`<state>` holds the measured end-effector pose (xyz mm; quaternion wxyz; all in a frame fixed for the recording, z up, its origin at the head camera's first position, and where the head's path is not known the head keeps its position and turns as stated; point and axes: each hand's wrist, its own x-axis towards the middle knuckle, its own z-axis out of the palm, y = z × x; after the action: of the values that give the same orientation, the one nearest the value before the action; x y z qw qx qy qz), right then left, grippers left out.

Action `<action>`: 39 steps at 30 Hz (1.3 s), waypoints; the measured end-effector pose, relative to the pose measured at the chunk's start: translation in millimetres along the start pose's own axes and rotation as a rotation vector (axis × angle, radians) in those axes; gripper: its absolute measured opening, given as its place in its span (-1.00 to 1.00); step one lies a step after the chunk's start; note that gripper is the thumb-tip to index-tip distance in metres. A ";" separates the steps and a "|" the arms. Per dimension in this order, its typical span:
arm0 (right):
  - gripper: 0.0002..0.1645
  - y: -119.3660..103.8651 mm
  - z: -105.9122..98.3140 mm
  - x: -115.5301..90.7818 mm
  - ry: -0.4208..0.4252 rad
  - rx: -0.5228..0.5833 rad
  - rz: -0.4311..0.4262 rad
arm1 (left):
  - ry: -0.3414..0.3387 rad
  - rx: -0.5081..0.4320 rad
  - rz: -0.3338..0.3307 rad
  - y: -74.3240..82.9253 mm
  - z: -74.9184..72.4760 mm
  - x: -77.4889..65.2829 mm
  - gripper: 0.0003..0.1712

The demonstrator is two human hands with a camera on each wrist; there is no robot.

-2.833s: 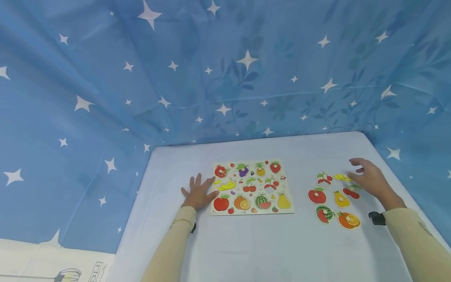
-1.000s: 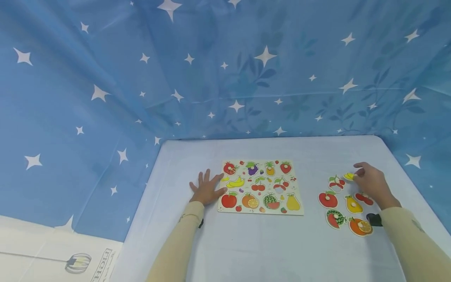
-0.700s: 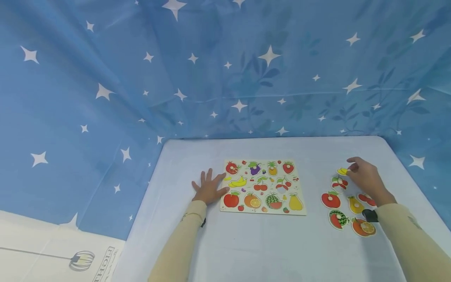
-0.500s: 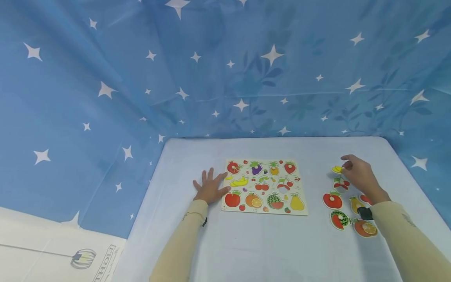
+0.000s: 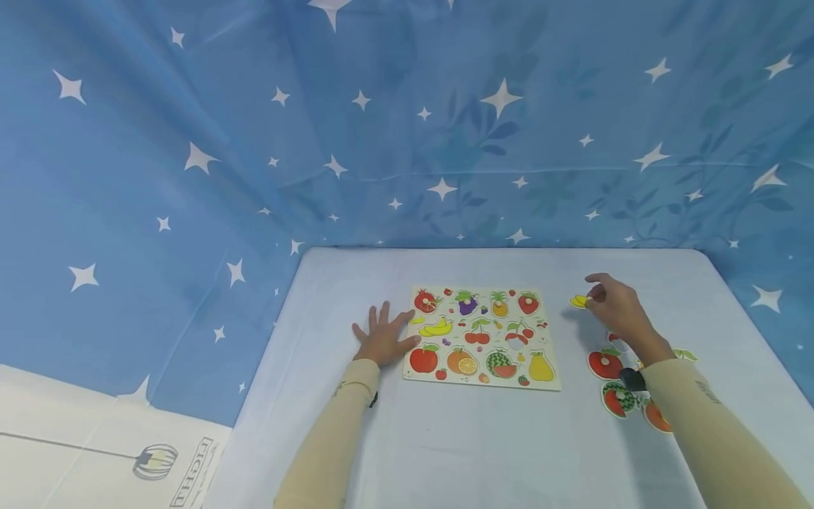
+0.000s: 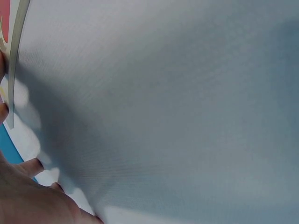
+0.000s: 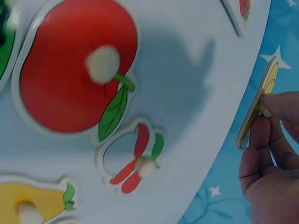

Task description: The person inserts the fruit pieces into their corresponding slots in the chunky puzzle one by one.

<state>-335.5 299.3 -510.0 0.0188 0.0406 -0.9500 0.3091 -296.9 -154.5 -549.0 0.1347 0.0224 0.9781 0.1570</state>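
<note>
My right hand [image 5: 618,311] pinches a banana puzzle piece [image 5: 579,302] by its knob, raised over the table to the right of the puzzle board [image 5: 481,385]. From the right wrist view the banana piece [image 7: 258,105] appears edge-on between thumb and fingers. My left hand [image 5: 383,341] lies spread at the board's left edge, thumb and forefinger on it. Fruit pictures cover the board, and pomegranate, grapes, pineapple and strawberry show knobs. The banana picture [image 5: 436,327] on it has no knob.
Knobbed pieces lie on the right of the white table [image 5: 470,452]: an apple [image 5: 605,364], a watermelon [image 5: 618,400], an orange [image 5: 655,416] and others, partly hidden under my right arm. A blue starry curtain [image 5: 407,127] rises behind the table.
My right hand has taken hold of the banana piece, lifted it from the group and carried it left toward the board. The left hand stays at the board's edge; the head view has shifted.
</note>
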 end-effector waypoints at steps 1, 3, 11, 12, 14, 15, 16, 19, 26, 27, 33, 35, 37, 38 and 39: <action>-0.41 -3.5 2.5 1.0 0.000 0.001 -0.006 | 0.000 0.003 -0.001 -0.6 0.3 0.4 -0.18; -0.41 -9.2 7.8 3.1 0.003 0.001 -0.010 | 0.006 -0.001 0.001 -1.7 1.0 1.3 -0.18; -0.44 -30.5 25.8 7.4 -0.015 0.044 -0.072 | 0.009 0.001 0.006 -4.6 3.8 3.5 -0.18; -0.45 -33.1 27.9 7.8 -0.018 0.048 -0.083 | 0.007 0.005 0.005 -4.2 3.3 2.9 -0.18; -0.45 -39.2 31.7 8.2 -0.025 0.059 -0.108 | 0.003 -0.001 0.002 -1.8 0.3 0.5 -0.19; -0.45 -42.6 33.3 8.0 -0.031 0.063 -0.119 | 0.001 -0.001 0.001 -0.2 -1.5 -1.2 -0.20; -0.44 -45.6 35.3 8.1 -0.041 0.069 -0.122 | 0.002 -0.001 0.002 1.3 -3.2 -2.9 -0.20; -0.43 -55.0 42.1 9.2 -0.062 0.082 -0.140 | 0.006 0.003 0.003 4.0 -6.4 -5.6 -0.22; -0.43 -77.4 62.2 12.7 -0.108 0.107 -0.129 | 0.003 0.010 -0.010 2.0 -4.7 -2.5 -0.20; -0.42 -80.4 66.1 12.8 -0.113 0.109 -0.124 | 0.004 0.011 -0.011 1.8 -4.2 -2.4 -0.21; -0.40 -104.2 88.1 12.9 -0.156 0.131 -0.141 | -0.016 0.021 -0.017 0.7 -1.4 -1.7 -0.21; -0.41 -113.2 93.8 14.4 -0.158 0.150 -0.171 | -0.009 0.023 -0.015 0.6 -1.5 -1.1 -0.20; -0.43 -121.8 98.9 16.4 -0.152 0.165 -0.200 | 0.004 0.023 -0.010 1.0 -2.1 -0.6 -0.21; -0.44 -126.0 101.3 17.5 -0.149 0.174 -0.207 | 0.006 0.023 -0.008 1.2 -2.4 -0.2 -0.21; -0.44 -130.1 103.8 18.3 -0.149 0.181 -0.210 | 0.012 0.019 -0.003 1.6 -2.7 0.0 -0.22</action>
<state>-343.3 132.2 -516.6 -0.0232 0.1639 -0.9075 0.3861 -297.7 -153.7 -545.9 0.1288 0.0212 0.9804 0.1476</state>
